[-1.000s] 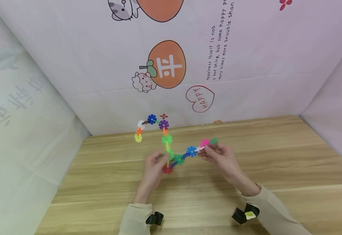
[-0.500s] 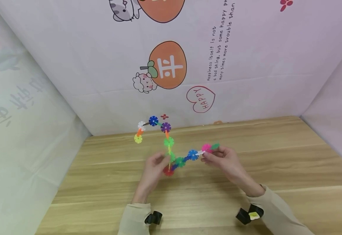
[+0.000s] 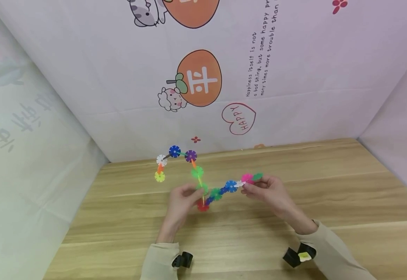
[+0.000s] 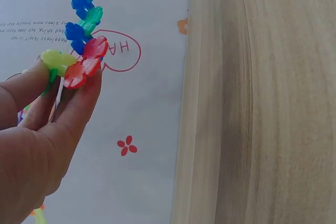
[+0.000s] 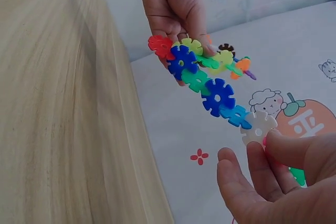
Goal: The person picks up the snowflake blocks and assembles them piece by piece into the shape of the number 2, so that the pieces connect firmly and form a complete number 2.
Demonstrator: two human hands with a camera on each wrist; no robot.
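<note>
A chain of interlocked plastic snowflake discs in many colours is held up above the table in the head view. My left hand (image 3: 179, 205) pinches it around a light green disc (image 3: 202, 189), just above the red disc (image 3: 203, 207) at the bend. With thumb and fingers, my right hand (image 3: 275, 196) pinches the chain by the pink disc (image 3: 247, 178), near the green end disc (image 3: 257, 176). The other arm of the chain curves up over a purple disc (image 3: 191, 156) and down to a yellow disc (image 3: 159, 176). In the right wrist view, a white disc (image 5: 258, 128) meets the right fingertips.
A wood-grain table (image 3: 245, 241) lies below both hands. Behind it rises a white printed cloth wall (image 3: 294, 77), with more cloth at the left (image 3: 25, 163) and right sides. Black wrist mounts (image 3: 182, 259) are strapped over the sleeves.
The chain's curved free end has swung down and to the left. My right hand has shifted slightly right and down, and both hands keep their hold.
</note>
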